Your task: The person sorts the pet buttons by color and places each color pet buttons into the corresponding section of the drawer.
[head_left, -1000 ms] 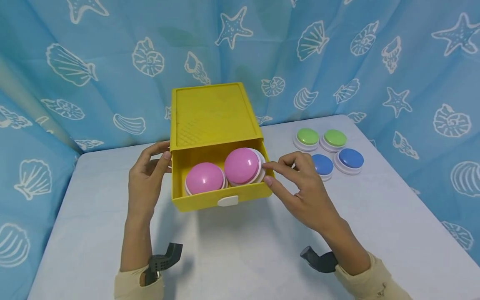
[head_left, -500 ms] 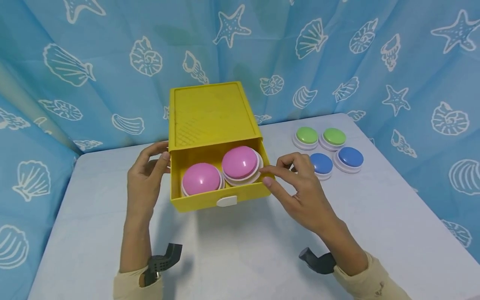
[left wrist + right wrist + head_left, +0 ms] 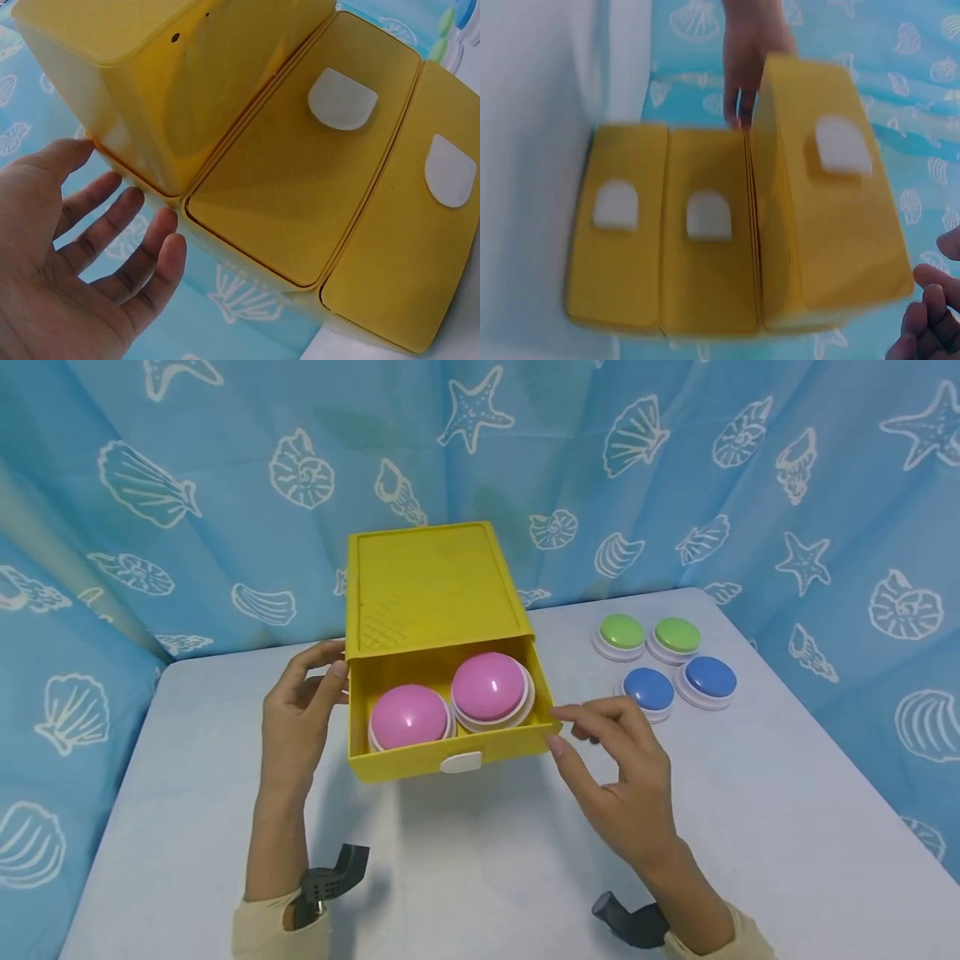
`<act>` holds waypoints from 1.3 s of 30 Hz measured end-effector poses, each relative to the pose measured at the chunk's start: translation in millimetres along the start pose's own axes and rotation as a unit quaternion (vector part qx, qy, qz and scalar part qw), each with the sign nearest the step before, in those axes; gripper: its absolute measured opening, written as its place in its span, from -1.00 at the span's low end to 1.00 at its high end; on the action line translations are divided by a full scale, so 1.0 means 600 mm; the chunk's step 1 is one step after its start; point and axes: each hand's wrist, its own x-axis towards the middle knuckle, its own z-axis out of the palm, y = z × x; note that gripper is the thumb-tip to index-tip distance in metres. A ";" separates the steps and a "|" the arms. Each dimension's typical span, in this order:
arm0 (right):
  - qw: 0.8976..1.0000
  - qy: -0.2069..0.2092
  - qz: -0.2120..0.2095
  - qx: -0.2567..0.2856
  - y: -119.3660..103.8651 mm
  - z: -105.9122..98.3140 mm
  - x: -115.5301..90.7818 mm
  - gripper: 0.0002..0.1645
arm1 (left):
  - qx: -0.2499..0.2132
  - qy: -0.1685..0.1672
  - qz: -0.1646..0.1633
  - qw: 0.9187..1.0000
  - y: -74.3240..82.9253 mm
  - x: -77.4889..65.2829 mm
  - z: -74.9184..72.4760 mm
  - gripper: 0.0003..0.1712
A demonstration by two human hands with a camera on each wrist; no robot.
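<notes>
A yellow drawer cabinet (image 3: 427, 585) stands with its top drawer (image 3: 517, 742) pulled out. Two pink push-button buzzers, one on the left (image 3: 408, 717) and one on the right (image 3: 489, 687), sit side by side in it on white bases. My left hand (image 3: 300, 718) touches the cabinet's left side with its fingertips; the left wrist view shows the thumb (image 3: 71, 156) at the edge beside the drawer. Beside the drawer's front right corner is my right hand (image 3: 626, 777), thumb and index finger apart with nothing between them. In the right wrist view its fingers (image 3: 934, 300) show beside the drawer front.
Two green buzzers (image 3: 622, 632) (image 3: 677, 634) and two blue buzzers (image 3: 649, 688) (image 3: 711, 677) stand on the white table (image 3: 750, 827), right of the cabinet. Two lower drawers (image 3: 262, 165) (image 3: 405, 217) are closed. A blue shell-patterned curtain (image 3: 540, 435) hangs behind.
My right hand has let go of the right pink buzzer and drawn back rightward to the drawer's corner. That buzzer has settled lower in the drawer. The left hand stays against the cabinet.
</notes>
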 end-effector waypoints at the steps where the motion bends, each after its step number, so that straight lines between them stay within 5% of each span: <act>1: 1.000 0.014 -0.006 0.015 -0.012 0.002 -0.005 -0.70 | 0.002 0.000 0.000 1.000 0.002 0.001 0.001 -0.57; 6: 0.995 -0.008 -0.034 0.090 -0.032 0.030 -0.028 -0.70 | 0.009 0.000 -0.009 1.000 0.014 0.000 0.000 -0.56; 11: 0.993 -0.059 -0.022 0.101 -0.016 0.067 -0.039 -0.73 | 0.013 -0.006 -0.034 0.999 0.037 -0.017 0.000 -0.56; 17: 0.996 -0.044 -0.020 0.081 0.010 0.088 -0.043 -0.86 | 0.016 -0.019 -0.042 0.999 0.047 -0.026 0.003 -0.56; 24: 0.995 -0.028 -0.042 0.089 0.018 0.098 -0.032 -0.84 | 0.007 -0.009 -0.016 1.000 0.060 -0.019 0.000 -0.54; 39: 0.995 -0.035 -0.033 0.089 0.031 0.100 -0.010 -0.87 | 0.012 -0.011 -0.038 0.999 0.063 -0.018 0.000 -0.55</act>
